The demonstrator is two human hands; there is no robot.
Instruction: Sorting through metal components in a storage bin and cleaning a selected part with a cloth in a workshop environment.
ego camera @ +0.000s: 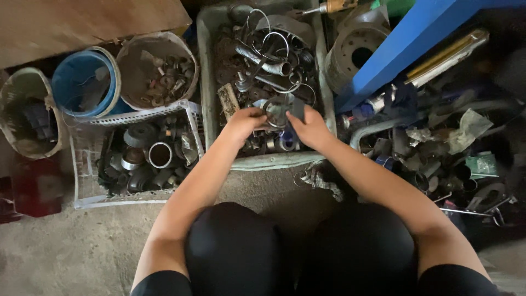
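Together my left hand point(245, 121) and right hand point(310, 129) pinch a ring point(276, 111) above the tray point(207, 82), lifted clear for viewing.

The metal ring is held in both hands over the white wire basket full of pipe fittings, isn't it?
Not quite. The head view shows both the left hand and the right hand holding the metal ring over the grey plastic tray of scrap metal parts. The white wire basket of pipe fittings sits beside it, to the left.
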